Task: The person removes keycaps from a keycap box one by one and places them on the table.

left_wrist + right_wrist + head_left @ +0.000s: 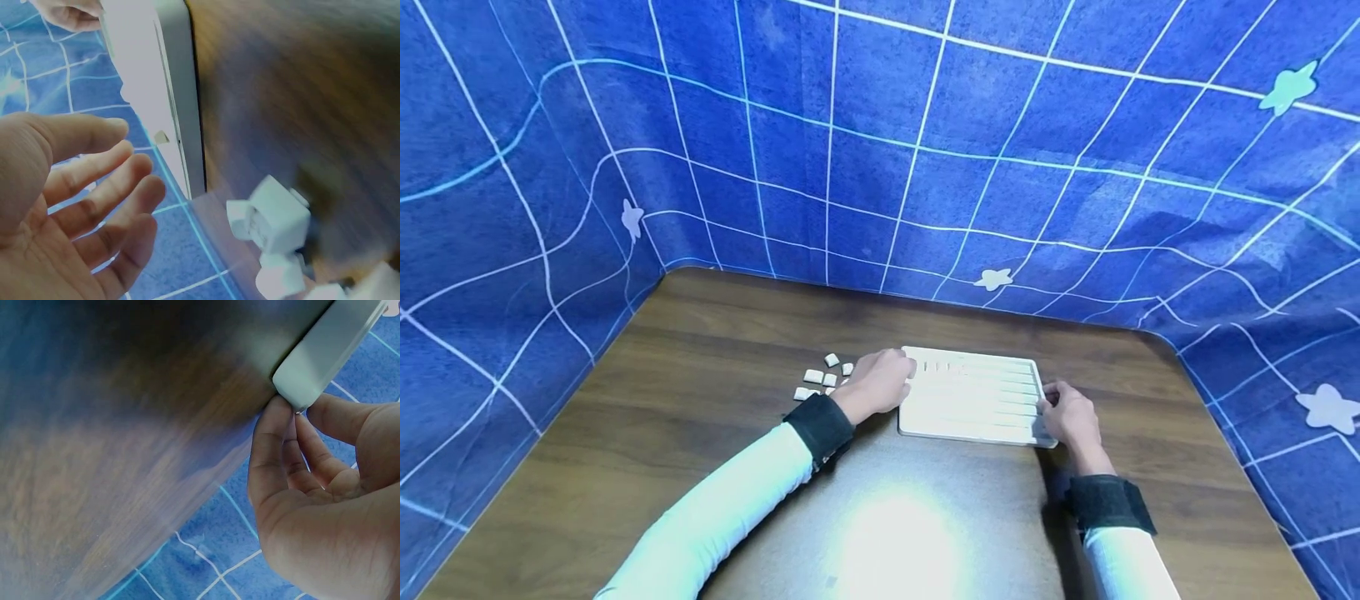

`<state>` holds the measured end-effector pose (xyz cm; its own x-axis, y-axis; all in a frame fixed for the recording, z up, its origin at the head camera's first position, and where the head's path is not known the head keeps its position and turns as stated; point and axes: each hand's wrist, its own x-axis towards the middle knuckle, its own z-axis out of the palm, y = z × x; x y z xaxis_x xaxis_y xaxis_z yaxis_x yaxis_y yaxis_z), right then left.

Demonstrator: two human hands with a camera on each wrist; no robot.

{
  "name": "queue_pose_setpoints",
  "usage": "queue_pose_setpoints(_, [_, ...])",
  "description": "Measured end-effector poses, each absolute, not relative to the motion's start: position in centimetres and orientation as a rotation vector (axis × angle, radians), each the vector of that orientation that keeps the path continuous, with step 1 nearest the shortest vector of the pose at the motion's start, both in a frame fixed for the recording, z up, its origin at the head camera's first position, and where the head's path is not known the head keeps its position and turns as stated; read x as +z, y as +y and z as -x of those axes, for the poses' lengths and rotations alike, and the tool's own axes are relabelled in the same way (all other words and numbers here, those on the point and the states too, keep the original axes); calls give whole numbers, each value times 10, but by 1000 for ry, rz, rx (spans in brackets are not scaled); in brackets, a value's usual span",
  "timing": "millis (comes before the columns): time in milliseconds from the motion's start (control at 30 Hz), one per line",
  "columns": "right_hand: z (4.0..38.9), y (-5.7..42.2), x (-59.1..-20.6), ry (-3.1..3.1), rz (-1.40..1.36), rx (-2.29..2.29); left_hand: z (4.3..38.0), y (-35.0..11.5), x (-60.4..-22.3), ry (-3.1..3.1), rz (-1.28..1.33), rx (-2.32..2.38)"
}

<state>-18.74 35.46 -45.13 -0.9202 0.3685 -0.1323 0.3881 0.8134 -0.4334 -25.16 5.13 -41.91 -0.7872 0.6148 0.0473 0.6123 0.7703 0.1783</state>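
A white rectangular tray (955, 408) with parallel grooves lies on the table, glare washing out much of its surface. My right hand (1071, 417) is at its right end; in the right wrist view the thumb and fingers (272, 444) pinch the tray's corner (306, 378). At the opposite end is my left hand (876, 382). The left wrist view shows its fingers (94, 206) loosely bent beside the tray's end (178, 94), holding nothing visible. Several small white blocks (813, 376) lie loose left of the left hand, partly hidden by it; closer up, some blocks (278, 215) lean together.
The brown wooden table (700, 358) carries a bright glare spot near its front. A blue cloth (880, 150) with white grid lines and star shapes stands around the table's back and sides.
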Motion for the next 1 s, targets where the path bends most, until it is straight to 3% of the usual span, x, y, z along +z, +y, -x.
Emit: queue_pose_setpoints(1000, [189,359,-453,2981,-587,-739,292,109,-440,2903,-896,294])
